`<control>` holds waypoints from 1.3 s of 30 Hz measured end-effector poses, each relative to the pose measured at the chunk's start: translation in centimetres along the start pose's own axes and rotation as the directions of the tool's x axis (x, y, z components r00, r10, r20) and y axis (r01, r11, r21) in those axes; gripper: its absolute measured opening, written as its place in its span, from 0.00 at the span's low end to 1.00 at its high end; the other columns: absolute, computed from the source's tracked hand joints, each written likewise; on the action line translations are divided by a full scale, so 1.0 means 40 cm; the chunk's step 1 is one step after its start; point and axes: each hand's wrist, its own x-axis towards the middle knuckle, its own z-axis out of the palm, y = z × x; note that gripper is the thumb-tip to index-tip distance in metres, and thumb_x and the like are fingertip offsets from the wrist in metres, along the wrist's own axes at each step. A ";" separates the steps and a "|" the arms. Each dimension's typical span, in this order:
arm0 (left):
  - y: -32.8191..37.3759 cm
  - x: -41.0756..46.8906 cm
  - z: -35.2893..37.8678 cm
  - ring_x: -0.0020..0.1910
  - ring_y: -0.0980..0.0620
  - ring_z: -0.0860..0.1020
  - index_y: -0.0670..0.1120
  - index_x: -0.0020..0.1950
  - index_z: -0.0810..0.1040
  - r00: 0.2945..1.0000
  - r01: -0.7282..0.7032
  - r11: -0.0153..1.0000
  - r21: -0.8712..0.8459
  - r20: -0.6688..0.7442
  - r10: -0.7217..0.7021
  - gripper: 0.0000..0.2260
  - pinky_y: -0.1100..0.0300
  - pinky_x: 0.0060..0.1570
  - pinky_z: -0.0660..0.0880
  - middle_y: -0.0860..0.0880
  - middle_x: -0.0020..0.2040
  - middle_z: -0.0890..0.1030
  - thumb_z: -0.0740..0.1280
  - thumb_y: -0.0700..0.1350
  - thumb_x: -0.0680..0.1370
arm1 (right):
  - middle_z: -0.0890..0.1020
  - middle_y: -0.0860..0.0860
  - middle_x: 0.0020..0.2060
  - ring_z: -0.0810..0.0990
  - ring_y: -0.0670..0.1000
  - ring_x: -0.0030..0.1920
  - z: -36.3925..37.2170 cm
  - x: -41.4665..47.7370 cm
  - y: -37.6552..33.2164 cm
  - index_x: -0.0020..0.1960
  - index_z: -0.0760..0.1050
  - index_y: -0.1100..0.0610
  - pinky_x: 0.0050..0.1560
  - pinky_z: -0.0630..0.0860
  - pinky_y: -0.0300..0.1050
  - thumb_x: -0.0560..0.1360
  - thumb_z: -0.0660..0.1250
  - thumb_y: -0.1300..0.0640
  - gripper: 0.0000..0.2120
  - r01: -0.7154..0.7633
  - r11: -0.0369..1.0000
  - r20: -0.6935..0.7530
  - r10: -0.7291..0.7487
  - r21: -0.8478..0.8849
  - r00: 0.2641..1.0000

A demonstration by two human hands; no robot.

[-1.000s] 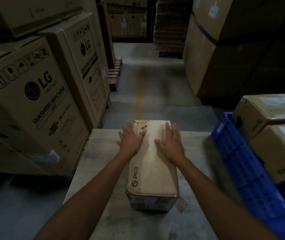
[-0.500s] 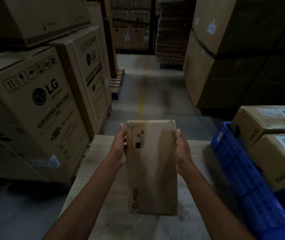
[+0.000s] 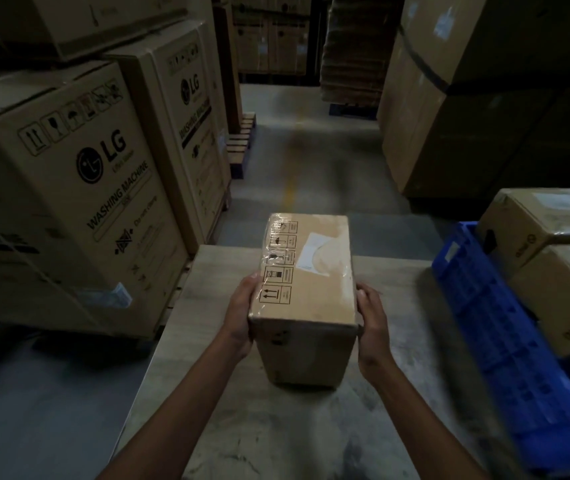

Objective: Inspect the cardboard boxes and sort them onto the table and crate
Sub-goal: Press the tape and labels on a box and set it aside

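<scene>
While scanning from left, note tall LG washing-machine cartons (image 3: 79, 188), then pale counter (image 3: 207, 410) with blue crate (image 3: 491, 323) at right. Over counter centre: cardboard box (image 3: 314, 292), film-wrapped, handling symbols and white label on top face. Clasped at near end by left grip (image 3: 240, 317) and right grip (image 3: 375, 327).

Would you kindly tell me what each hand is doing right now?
Left hand: gripping the cardboard box.
Right hand: gripping the same box.

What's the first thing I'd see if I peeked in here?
A small cardboard box in the middle, held by the left hand and right hand over the table. On the left stand huge LG washing machine boxes; on the right a blue crate holds two more boxes.
</scene>
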 end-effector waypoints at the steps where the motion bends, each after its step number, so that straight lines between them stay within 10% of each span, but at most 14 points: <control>1: 0.004 0.012 -0.005 0.59 0.40 0.81 0.43 0.64 0.79 0.999 0.031 1.000 0.004 -0.018 -0.031 0.21 0.46 0.57 0.78 0.40 0.58 0.83 0.58 0.57 0.82 | 0.82 0.56 0.58 0.81 0.52 0.56 -0.005 0.011 -0.009 0.62 0.75 0.59 0.51 0.79 0.48 0.84 0.57 0.48 0.17 -0.025 0.999 -0.001 0.025 -0.021 1.000; 8: 0.069 0.129 0.000 0.60 0.35 0.76 0.44 0.64 0.74 0.924 0.368 0.928 0.062 -0.139 -0.357 0.26 0.37 0.58 0.75 0.33 0.65 0.73 0.59 0.64 0.78 | 0.72 0.56 0.72 0.72 0.62 0.68 -0.011 0.172 -0.036 0.76 0.67 0.51 0.69 0.68 0.67 0.79 0.53 0.30 0.34 -0.444 0.882 -0.122 0.429 -0.158 0.895; 12: 0.120 0.105 0.074 0.37 0.47 0.81 0.44 0.42 0.78 0.935 0.330 0.922 0.204 0.064 -0.349 0.17 0.56 0.38 0.79 0.41 0.42 0.82 0.59 0.54 0.83 | 0.80 0.60 0.62 0.79 0.64 0.58 0.008 0.192 -0.057 0.63 0.78 0.54 0.61 0.74 0.62 0.68 0.64 0.23 0.40 -0.645 0.750 0.056 0.658 -0.149 0.751; 15: 0.136 0.092 0.100 0.32 0.49 0.81 0.44 0.40 0.77 0.941 0.257 0.933 0.252 0.154 -0.301 0.17 0.59 0.32 0.79 0.48 0.33 0.81 0.58 0.51 0.84 | 0.86 0.59 0.49 0.83 0.61 0.51 0.014 0.180 -0.067 0.52 0.84 0.56 0.58 0.78 0.56 0.71 0.64 0.26 0.33 -0.566 0.816 0.137 0.578 -0.116 0.805; 19: 0.142 0.088 0.088 0.34 0.49 0.80 0.45 0.42 0.78 0.952 0.175 0.957 0.232 0.206 -0.224 0.17 0.58 0.35 0.79 0.48 0.35 0.81 0.57 0.51 0.84 | 0.84 0.61 0.56 0.81 0.66 0.60 0.001 0.190 -0.056 0.57 0.84 0.54 0.67 0.73 0.67 0.66 0.66 0.24 0.37 -0.481 0.869 0.109 0.493 -0.119 0.863; 28: 0.046 0.053 0.021 0.48 0.39 0.82 0.34 0.60 0.77 0.993 -0.015 1.000 -0.023 0.116 0.017 0.29 0.52 0.44 0.81 0.38 0.49 0.84 0.52 0.59 0.84 | 0.86 0.56 0.53 0.83 0.59 0.53 -0.002 0.122 -0.040 0.58 0.82 0.56 0.54 0.80 0.59 0.81 0.58 0.39 0.24 -0.383 0.923 0.012 0.383 0.035 0.924; 35: -0.100 0.011 -0.053 0.69 0.33 0.72 0.40 0.67 0.77 0.994 0.099 0.990 -0.104 -0.042 -0.104 0.31 0.34 0.71 0.64 0.33 0.67 0.75 0.64 0.64 0.77 | 0.84 0.47 0.33 0.80 0.49 0.38 -0.026 0.049 0.084 0.38 0.82 0.54 0.42 0.79 0.46 0.84 0.59 0.57 0.19 -0.353 0.934 0.034 0.352 0.046 0.935; 39: -0.136 -0.034 -0.041 0.55 0.39 0.82 0.42 0.60 0.80 0.985 0.170 0.984 0.042 0.029 -0.172 0.24 0.47 0.54 0.81 0.38 0.54 0.85 0.52 0.57 0.85 | 0.81 0.50 0.31 0.79 0.48 0.32 -0.035 0.013 0.096 0.33 0.82 0.52 0.42 0.77 0.47 0.83 0.62 0.53 0.21 -0.416 0.909 0.085 0.414 0.017 0.906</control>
